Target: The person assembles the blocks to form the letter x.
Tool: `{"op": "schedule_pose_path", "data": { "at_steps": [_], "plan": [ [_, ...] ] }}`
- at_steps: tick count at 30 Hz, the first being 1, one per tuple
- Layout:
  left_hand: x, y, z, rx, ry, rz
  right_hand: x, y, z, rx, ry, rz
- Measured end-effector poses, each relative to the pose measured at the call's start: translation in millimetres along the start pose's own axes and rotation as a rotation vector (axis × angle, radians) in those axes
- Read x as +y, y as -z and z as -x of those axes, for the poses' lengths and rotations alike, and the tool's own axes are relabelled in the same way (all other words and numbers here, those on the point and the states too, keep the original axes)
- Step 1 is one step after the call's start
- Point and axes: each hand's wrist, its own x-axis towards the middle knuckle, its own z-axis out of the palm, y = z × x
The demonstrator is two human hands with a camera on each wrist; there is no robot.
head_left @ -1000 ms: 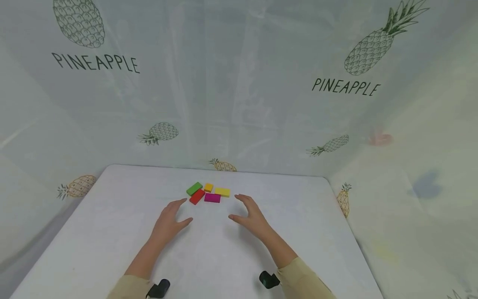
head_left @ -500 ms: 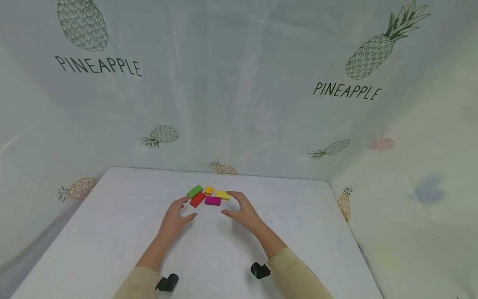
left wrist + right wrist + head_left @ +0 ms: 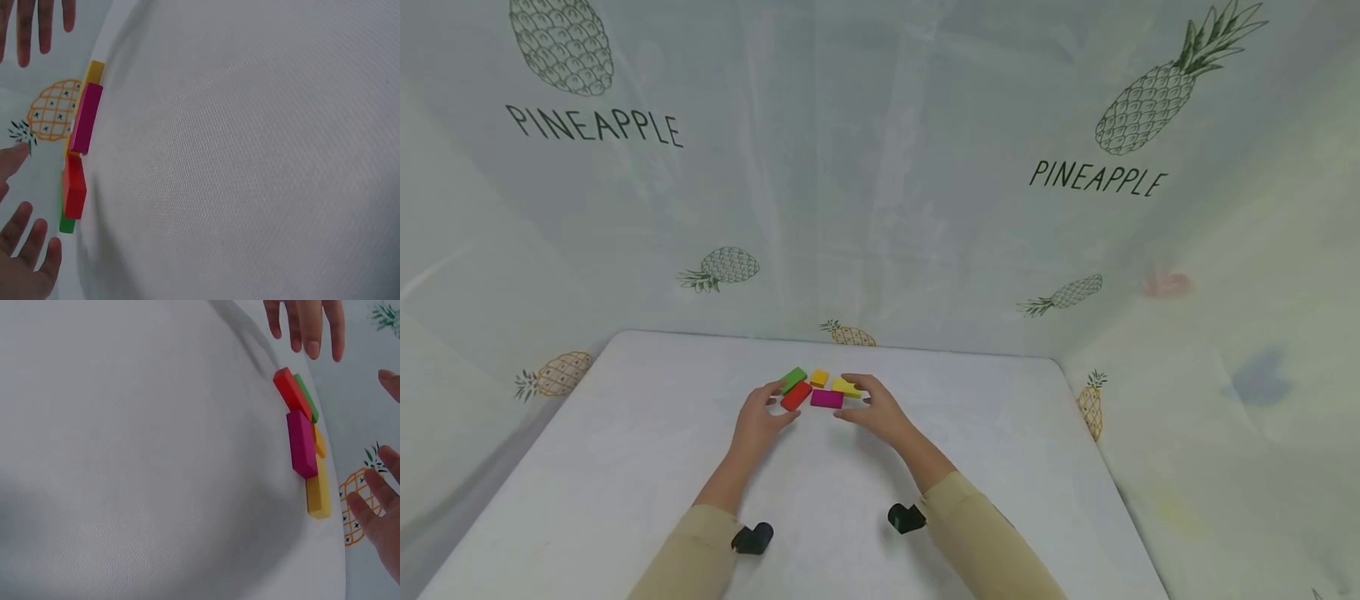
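Several coloured blocks lie close together near the back of the white table. The green block [image 3: 793, 379] and the red block [image 3: 796, 397] form the left part. A small orange-yellow block [image 3: 819, 378] sits behind the magenta block [image 3: 827, 399], and a yellow block [image 3: 848, 388] is at the right. My left hand [image 3: 758, 423] hovers beside the green and red blocks, thumb and fingers spread apart. At the other end, my right hand [image 3: 882, 413] partly covers the yellow block in the head view. Both wrist views show the fingers apart from the blocks, holding nothing.
The white table [image 3: 625, 433] has its back edge just behind the blocks. A curtain [image 3: 880, 208] printed with pineapples hangs behind and along the sides. Dark wrist cameras stick out from the left sleeve [image 3: 688, 554] and the right sleeve [image 3: 988, 533].
Both hands have moved inward toward the blocks, the left to the right and the right to the left. The blocks stay in place.
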Motion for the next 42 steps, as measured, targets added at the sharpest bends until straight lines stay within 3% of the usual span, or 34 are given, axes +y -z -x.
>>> {"op": "schedule_pose_path", "data": {
  "at_steps": [11,27,42],
  "plan": [
    [-11.5,-11.6,-7.4,0.022,0.03,-0.05,6,-12,-12.5,-0.027,-0.026,-0.049],
    [-22.9,-22.2,-13.8,0.08,0.075,-0.101,10,-23,-24.9,-0.042,-0.048,0.032],
    [-21.5,-29.0,-15.7,0.116,0.147,-0.162,11,-27,-27.6,-0.038,-0.083,0.077]
  ]
}}
